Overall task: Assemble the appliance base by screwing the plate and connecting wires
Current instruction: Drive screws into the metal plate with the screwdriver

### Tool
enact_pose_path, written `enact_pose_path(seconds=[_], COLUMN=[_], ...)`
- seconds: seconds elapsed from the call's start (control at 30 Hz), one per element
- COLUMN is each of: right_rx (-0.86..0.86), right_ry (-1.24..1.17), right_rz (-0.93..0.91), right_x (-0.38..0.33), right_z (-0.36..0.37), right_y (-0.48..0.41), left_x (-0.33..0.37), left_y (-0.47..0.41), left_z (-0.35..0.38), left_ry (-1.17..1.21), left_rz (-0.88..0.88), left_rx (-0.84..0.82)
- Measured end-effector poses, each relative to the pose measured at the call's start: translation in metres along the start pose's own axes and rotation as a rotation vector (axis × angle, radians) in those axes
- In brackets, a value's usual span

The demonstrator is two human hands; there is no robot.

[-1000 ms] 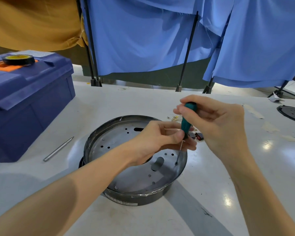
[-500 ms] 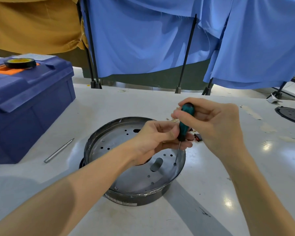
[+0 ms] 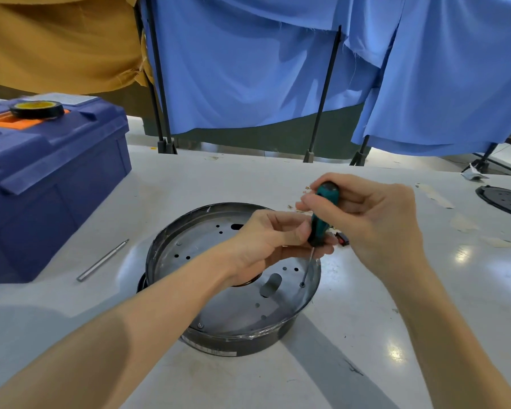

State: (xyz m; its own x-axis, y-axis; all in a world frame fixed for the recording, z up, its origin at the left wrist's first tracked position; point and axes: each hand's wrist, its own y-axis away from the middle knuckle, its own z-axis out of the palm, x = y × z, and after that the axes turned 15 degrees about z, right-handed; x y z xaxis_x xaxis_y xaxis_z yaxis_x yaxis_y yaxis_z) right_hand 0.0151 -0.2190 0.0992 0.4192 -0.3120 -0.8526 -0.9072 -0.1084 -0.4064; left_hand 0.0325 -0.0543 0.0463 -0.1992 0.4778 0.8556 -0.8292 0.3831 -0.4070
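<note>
Gripping teal screwdriver in right hand, pinching it lower with left hand, tip-down on shiny round holey plate.

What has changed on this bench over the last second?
Hardly anything. The fingers of the right hand seem to have shifted slightly round the top of the green screwdriver, as if turning it. The left hand still steadies its lower handle, the tip stays on the same screw near the plate's right edge, and the base has not moved.
</note>
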Motion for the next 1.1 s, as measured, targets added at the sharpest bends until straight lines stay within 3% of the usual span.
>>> enact_pose_path(seconds=[0.13, 0.2, 0.27, 0.37, 0.4, 0.47, 0.63, 0.77, 0.83, 0.87, 1.0, 1.03, 1.1], right_rx=[0.59, 0.745, 0.585, -0.103, -0.252, -0.311, 0.185, 0.749, 0.829, 0.726, -0.08, -0.187, -0.222], right_ry=[0.288, 0.373, 0.327, -0.027, -0.069, -0.051, 0.118, 0.377, 0.431, 0.413, 0.124, 0.11, 0.061], right_rz=[-0.15, -0.196, -0.181, 0.002, 0.003, -0.021, -0.044, -0.142, -0.155, -0.147, 0.047, 0.039, 0.01], right_x=[0.01, 0.007, 0.003, -0.012, -0.013, -0.009, 0.002, 0.004, 0.001, 0.0, -0.01, -0.011, -0.009], right_z=[0.027, 0.037, 0.026, -0.008, -0.017, -0.02, -0.002, 0.029, 0.036, 0.03, -0.014, -0.019, -0.019], right_y=[0.009, 0.014, 0.012, 0.003, 0.001, 0.0, 0.0, 0.006, 0.012, 0.01, 0.001, 0.001, 0.001], left_x=[-0.005, -0.008, -0.006, -0.003, -0.003, -0.003, -0.003, -0.011, -0.012, -0.011, -0.006, -0.006, -0.003], left_y=[-0.003, -0.004, -0.003, 0.0, 0.001, 0.0, -0.001, -0.003, -0.003, -0.002, -0.001, -0.001, -0.002], left_z=[0.007, 0.009, 0.009, 0.006, 0.006, 0.007, 0.008, 0.013, 0.013, 0.013, 0.011, 0.011, 0.008], left_ry=[-0.1, -0.159, -0.147, -0.074, -0.06, -0.038, 0.016, -0.126, -0.151, -0.139, -0.063, -0.053, -0.028], left_rz=[-0.013, -0.02, -0.034, -0.051, -0.057, -0.059, -0.044, -0.061, -0.082, -0.089, -0.109, -0.115, -0.129], left_rx=[0.057, 0.053, 0.041, 0.006, -0.006, -0.022, -0.029, -0.001, -0.019, -0.039, -0.055, -0.065, -0.092])
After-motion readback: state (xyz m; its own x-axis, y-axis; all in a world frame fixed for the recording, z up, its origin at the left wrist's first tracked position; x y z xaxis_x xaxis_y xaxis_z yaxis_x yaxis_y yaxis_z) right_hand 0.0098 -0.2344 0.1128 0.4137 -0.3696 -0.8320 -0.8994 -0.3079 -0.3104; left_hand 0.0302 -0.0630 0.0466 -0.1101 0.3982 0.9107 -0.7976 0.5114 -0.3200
